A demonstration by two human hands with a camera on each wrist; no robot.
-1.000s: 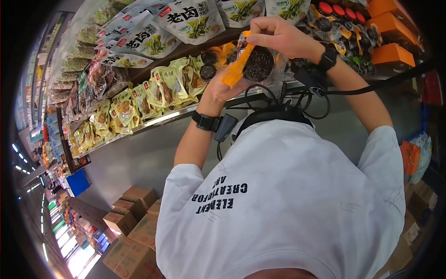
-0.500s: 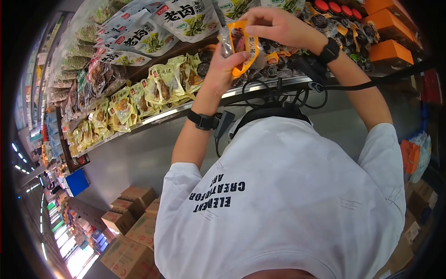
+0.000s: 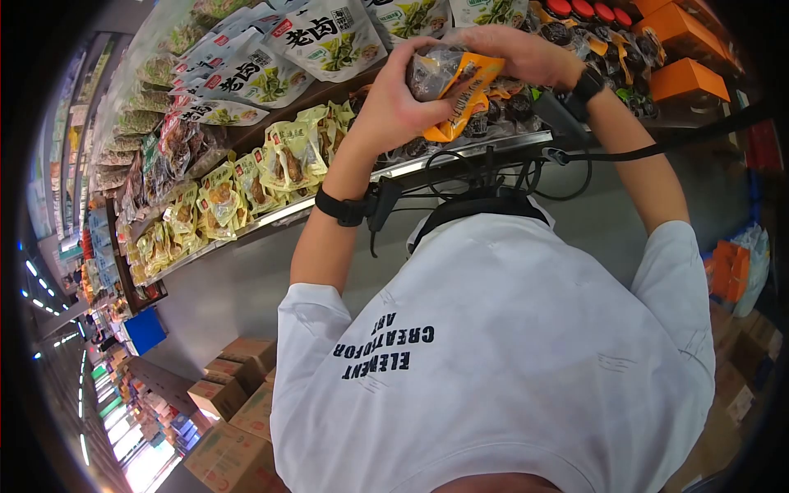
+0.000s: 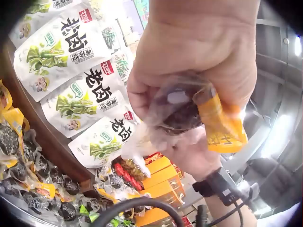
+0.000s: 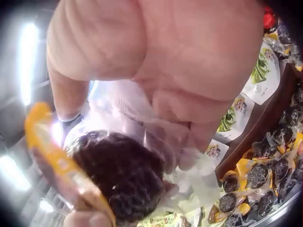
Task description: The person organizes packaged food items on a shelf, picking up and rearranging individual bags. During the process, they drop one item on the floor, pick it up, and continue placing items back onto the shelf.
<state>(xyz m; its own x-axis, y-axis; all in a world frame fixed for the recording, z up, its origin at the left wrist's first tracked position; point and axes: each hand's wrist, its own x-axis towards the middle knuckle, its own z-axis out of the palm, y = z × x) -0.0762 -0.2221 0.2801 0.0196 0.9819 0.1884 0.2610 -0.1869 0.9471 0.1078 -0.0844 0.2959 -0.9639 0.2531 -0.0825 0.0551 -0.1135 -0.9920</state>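
Note:
Over the shelf, my left hand grips a clear plastic food pack with a dark, roundish piece inside. An orange printed label folds along one side of it, with my left thumb against it. My right hand holds the pack from the other side, fingers curled onto the loose clear wrapper. The dark food shows glossy and bumpy through the plastic in the right wrist view. In the left wrist view the left palm hides part of the pack.
Below the hands lie several similar dark packs with orange labels. Yellow snack packs stand to the left, white pouches behind. Orange boxes are at the right. A metal shelf edge and black cables lie near my forearms.
The pack has been turned over from its edge-on orange side, through its printed face, to show the dark food. My right hand has moved from pinching its top to holding its right side.

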